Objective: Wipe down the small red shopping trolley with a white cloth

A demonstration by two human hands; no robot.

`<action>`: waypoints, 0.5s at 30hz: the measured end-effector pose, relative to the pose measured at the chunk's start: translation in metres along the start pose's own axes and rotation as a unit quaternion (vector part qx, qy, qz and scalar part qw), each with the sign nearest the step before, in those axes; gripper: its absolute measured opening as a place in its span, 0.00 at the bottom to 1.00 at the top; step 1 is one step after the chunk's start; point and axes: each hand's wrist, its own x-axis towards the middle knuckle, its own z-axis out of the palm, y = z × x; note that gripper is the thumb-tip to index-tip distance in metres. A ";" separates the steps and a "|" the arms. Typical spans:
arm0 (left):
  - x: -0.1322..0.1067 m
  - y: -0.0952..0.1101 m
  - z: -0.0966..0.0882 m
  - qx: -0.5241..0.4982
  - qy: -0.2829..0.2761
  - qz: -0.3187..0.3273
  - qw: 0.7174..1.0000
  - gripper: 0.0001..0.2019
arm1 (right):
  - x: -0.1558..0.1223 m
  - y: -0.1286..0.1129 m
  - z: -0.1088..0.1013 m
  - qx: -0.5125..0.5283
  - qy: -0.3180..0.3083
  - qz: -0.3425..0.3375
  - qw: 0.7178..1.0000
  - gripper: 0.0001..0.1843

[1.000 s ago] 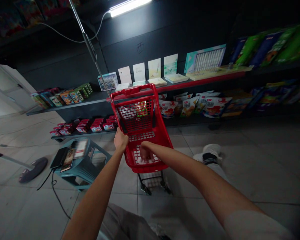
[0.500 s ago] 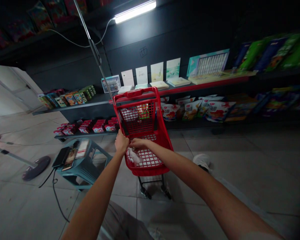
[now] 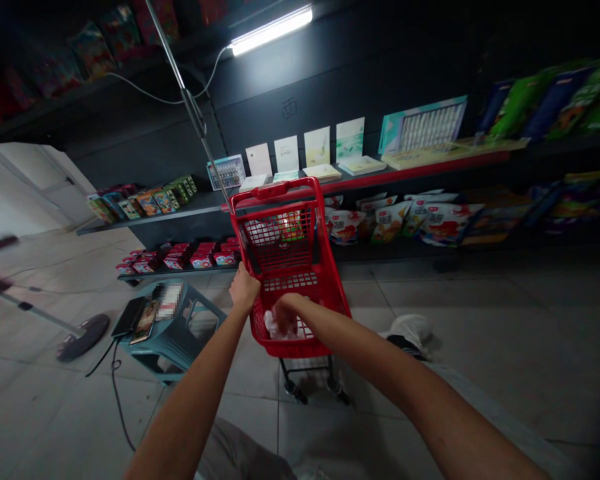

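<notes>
A small red shopping cart stands on the tiled floor in front of me. My left hand is closed on the cart's left rim. My right hand reaches down inside the basket, its fingers closed on a crumpled white cloth pressed against the basket's inner side. Motion smears the right hand a little. Colourful packets show through the cart's far mesh wall.
A teal plastic stool with phones on it stands left of the cart, a black cable trailing from it. Dark shelves of cards, snack bags and boxes run behind. A lamp stand base sits at far left. My white-shoed foot lies to the right.
My right hand with the white cloth has moved from the basket floor up to the left rim and back down inside. The left hand has stayed on the rim.
</notes>
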 end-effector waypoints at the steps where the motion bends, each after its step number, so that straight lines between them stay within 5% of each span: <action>1: 0.000 -0.001 -0.001 0.006 0.001 0.001 1.000 0.24 | -0.004 -0.003 0.004 -0.003 -0.048 0.006 0.999 0.20; 5: -0.001 -0.003 -0.003 0.013 0.007 0.004 1.000 0.23 | -0.008 -0.009 0.008 -0.021 -0.241 0.039 0.969 0.20; 9: 0.003 -0.005 0.001 0.008 0.010 0.007 1.000 0.21 | -0.001 -0.013 -0.011 0.041 -0.395 0.080 0.914 0.12; 12: 0.007 -0.005 0.002 0.017 0.011 0.009 1.000 0.21 | -0.004 -0.015 -0.023 0.136 -0.436 0.082 0.886 0.10; 15: 0.010 -0.005 0.001 0.020 0.009 0.013 1.000 0.21 | -0.021 -0.013 -0.021 0.012 -0.405 0.033 0.913 0.08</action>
